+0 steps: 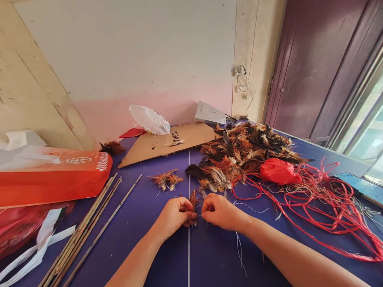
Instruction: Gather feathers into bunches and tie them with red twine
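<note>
My left hand [175, 215] is closed in a pinch on a small bunch of brown feathers [194, 198] that sticks up between my two hands. My right hand [220, 211] is closed too, fingertips pinched against the same bunch, with thin white thread [239, 243] trailing from under it. Both hands rest on the blue table [143, 223] near its white centre line. A big heap of brown, black and orange feathers [242, 153] lies just beyond my right hand. A tied feather bundle [166, 179] lies ahead of my left hand.
Red cord [317, 203] is tangled at the right, with a red bag [279, 171] on it. Several thin sticks [89, 231] lie at the left beside an orange bag [50, 175]. Cardboard [170, 143] and a white plastic bag [149, 119] sit at the back.
</note>
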A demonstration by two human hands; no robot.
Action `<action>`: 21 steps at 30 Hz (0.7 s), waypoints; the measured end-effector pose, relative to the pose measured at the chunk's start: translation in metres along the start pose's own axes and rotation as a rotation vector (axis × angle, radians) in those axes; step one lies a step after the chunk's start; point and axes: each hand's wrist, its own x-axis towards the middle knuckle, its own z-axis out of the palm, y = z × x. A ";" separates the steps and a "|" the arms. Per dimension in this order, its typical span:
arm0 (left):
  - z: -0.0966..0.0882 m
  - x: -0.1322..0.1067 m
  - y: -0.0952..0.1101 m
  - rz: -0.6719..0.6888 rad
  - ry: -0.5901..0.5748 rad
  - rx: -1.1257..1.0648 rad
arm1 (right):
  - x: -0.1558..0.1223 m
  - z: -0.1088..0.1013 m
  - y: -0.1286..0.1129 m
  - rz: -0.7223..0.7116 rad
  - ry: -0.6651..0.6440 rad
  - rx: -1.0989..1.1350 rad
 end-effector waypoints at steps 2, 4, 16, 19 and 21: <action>-0.001 -0.001 0.000 0.006 -0.014 0.013 | 0.001 0.000 0.000 0.001 0.001 0.005; -0.002 -0.001 0.000 0.018 -0.035 0.042 | 0.001 0.000 -0.002 -0.003 0.023 0.003; -0.002 -0.002 -0.005 0.106 -0.075 0.122 | 0.003 0.002 -0.002 -0.014 0.096 0.059; -0.003 -0.002 -0.003 0.103 -0.077 0.114 | 0.003 0.001 0.004 -0.040 0.109 0.034; -0.003 -0.002 -0.002 0.112 -0.084 0.108 | 0.001 0.003 0.005 -0.096 0.096 0.009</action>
